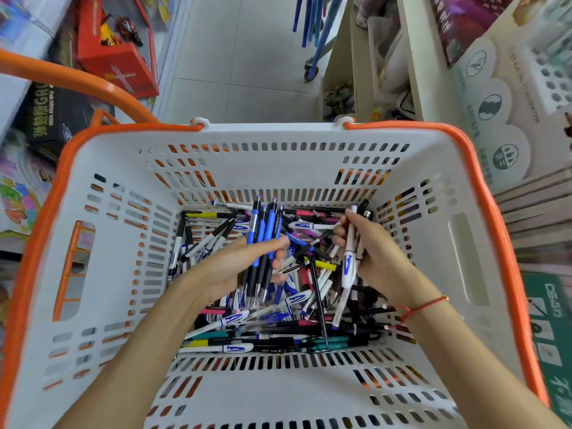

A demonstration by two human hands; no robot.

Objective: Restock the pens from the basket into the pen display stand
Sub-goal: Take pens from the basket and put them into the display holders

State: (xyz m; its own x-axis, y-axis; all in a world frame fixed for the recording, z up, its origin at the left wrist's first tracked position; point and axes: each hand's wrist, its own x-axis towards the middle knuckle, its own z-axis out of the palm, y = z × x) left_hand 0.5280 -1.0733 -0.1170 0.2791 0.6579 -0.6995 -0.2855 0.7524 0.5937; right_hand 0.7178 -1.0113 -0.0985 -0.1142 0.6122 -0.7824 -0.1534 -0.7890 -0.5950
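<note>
— Both forearms reach down from the near rim of the basket [102, 168], which is white plastic with slotted walls, an orange rim and an orange handle raised at its far left corner.

— And the pens?

— They lie in a loose heap of pens [266, 323] all over the basket floor: white ones with blue print, black ones, a few pink, teal and yellow.

— What are the hands doing?

— Her left hand [229, 267] sits over the middle of the heap, thumb and fingers curled round a bundle of blue pens [263, 239] that points toward the far wall. Near the right wall, the right hand [374, 258] pinches a white pen [349, 258], standing steeply with its lower tip down among the others. A red string bracelet [424, 305] is on that wrist.

— Anything around the basket?

— Beyond the far right corner there's a pale display stand [507, 97] with round printed labels and rows of holes. A red box [114, 54] and a black box [52, 116] lie off the left side, and blue poles [312, 23] stand on the tiled floor past the far rim.
</note>
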